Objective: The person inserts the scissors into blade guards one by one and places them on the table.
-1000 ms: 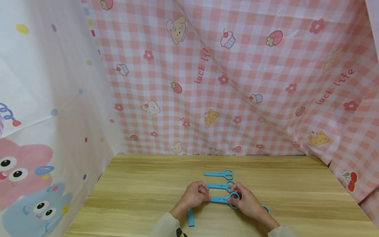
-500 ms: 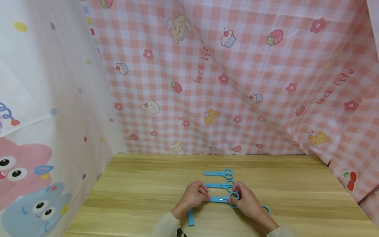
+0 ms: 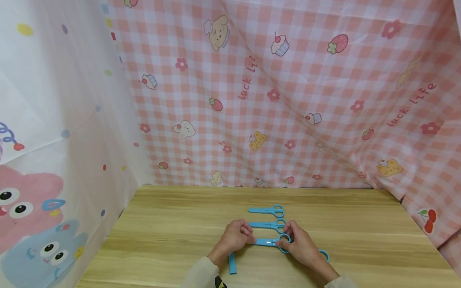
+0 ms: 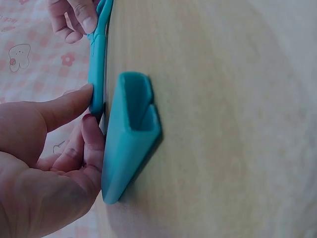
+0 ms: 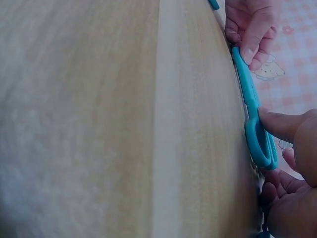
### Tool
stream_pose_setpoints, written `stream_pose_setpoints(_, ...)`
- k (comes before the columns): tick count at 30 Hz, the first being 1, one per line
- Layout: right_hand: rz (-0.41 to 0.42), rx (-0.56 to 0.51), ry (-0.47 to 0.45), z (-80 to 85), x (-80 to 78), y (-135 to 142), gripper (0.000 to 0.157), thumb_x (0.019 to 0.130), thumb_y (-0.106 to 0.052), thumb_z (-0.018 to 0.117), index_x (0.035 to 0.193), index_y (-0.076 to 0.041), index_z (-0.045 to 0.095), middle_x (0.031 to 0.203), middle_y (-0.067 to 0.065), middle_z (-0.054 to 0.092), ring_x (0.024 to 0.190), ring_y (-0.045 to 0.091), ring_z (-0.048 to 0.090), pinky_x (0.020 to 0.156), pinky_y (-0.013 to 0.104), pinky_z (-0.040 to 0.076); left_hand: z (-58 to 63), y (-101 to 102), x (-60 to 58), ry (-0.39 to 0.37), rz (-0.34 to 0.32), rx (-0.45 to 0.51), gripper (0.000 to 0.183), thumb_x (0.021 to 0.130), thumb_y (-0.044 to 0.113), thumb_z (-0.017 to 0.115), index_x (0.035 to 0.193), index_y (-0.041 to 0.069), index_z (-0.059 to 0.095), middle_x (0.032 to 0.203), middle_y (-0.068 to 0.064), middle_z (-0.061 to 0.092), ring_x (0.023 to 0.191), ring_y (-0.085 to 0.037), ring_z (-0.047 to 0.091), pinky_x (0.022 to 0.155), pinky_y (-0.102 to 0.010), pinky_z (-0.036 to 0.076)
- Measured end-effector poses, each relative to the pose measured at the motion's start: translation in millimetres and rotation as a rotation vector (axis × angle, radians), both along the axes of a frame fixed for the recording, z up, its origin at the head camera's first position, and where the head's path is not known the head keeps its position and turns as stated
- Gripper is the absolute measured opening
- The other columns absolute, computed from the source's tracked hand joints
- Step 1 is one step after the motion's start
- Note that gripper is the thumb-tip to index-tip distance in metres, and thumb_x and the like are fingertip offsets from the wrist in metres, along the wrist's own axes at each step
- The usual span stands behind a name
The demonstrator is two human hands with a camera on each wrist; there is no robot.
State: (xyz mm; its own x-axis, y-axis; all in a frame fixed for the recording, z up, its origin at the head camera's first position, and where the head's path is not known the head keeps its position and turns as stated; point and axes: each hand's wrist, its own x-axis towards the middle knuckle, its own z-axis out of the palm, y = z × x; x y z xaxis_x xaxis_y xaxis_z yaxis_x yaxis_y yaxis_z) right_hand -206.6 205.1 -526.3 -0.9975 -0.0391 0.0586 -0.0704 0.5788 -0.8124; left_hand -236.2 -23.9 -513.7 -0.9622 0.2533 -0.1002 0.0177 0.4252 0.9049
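A pair of blue scissors [image 3: 264, 242] with its blades covered by a blue sheath lies crosswise between the two hands. My left hand [image 3: 235, 236] pinches the sheath's tip end between thumb and fingers. At the other end my right hand [image 3: 299, 242] holds the finger loops, its thumb on the handle in the right wrist view. A loose, hollow blue sheath [image 4: 131, 134] lies on the table beside the left hand, its opening showing in the left wrist view. Under the right wrist a blue loop [image 3: 324, 255] sticks out; the rest of that item is hidden.
Two more sheathed blue scissors, a far pair [image 3: 264, 211] and a nearer pair [image 3: 263, 225], lie parallel beyond the held one. The wooden table [image 3: 173, 228] ends at a pink checked cloth [image 3: 201, 152] behind and a white printed cloth [image 3: 104, 140] at left.
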Motion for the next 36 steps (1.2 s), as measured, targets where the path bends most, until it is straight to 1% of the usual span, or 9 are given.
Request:
stream_pose_setpoints(7, 0.003, -0.013, 0.011, -1.0, 0.5, 0.7, 0.04, 0.075, -0.011, 0.086, 0.096, -0.008, 0.052, 0.079, 0.002, 0.049, 0.069, 0.01, 0.044, 0.061, 0.023, 0.038, -0.8, 0.2, 0.4, 0.009, 0.009, 0.007, 0.021, 0.078, 0.002, 0.082, 0.089, 0.003, 0.064, 0.071, 0.0, 0.068, 0.067, -0.011, 0.062, 0.064, -0.025, 0.048)
stream_pose_setpoints(13, -0.001, -0.007, 0.025, -0.2, 0.2, 0.0, 0.04, 0.074, -0.01, 0.087, 0.095, -0.008, 0.052, 0.08, 0.002, 0.049, 0.069, 0.01, 0.044, 0.061, 0.022, 0.038, -2.8, 0.6, -0.1, 0.006, 0.008, 0.018, 0.019, 0.079, 0.0, 0.08, 0.088, 0.003, 0.063, 0.071, 0.0, 0.068, 0.067, -0.013, 0.065, 0.064, -0.027, 0.049)
stream_pose_setpoints(21, 0.005, 0.015, 0.014, 0.0, 0.8, -0.3, 0.04, 0.075, -0.012, 0.086, 0.095, -0.007, 0.052, 0.08, 0.002, 0.048, 0.071, 0.012, 0.044, 0.062, 0.023, 0.037, -5.0, 1.0, 0.5, 0.003, 0.022, 0.019, 0.021, 0.078, 0.0, 0.081, 0.087, 0.003, 0.063, 0.07, 0.001, 0.067, 0.066, -0.012, 0.062, 0.062, -0.026, 0.047)
stream_pose_setpoints(28, -0.004, 0.012, 0.01, -0.7, 0.7, 0.1, 0.041, 0.075, -0.012, 0.087, 0.096, -0.007, 0.052, 0.082, 0.002, 0.049, 0.071, 0.012, 0.045, 0.062, 0.023, 0.039, -3.3, 1.8, 2.4, -0.008, 0.026, 0.015, 0.021, 0.078, 0.001, 0.081, 0.087, 0.003, 0.063, 0.07, 0.001, 0.067, 0.066, -0.013, 0.06, 0.062, -0.027, 0.046)
stream_pose_setpoints(36, 0.001, -0.002, 0.017, 0.9, -0.2, 0.6, 0.041, 0.076, -0.01, 0.086, 0.098, -0.006, 0.051, 0.082, 0.003, 0.049, 0.071, 0.011, 0.045, 0.062, 0.023, 0.039, -2.0, 3.2, 1.8, 0.001, 0.039, 0.003, 0.022, 0.077, 0.002, 0.082, 0.087, 0.005, 0.063, 0.071, 0.001, 0.066, 0.067, -0.013, 0.059, 0.064, -0.027, 0.047)
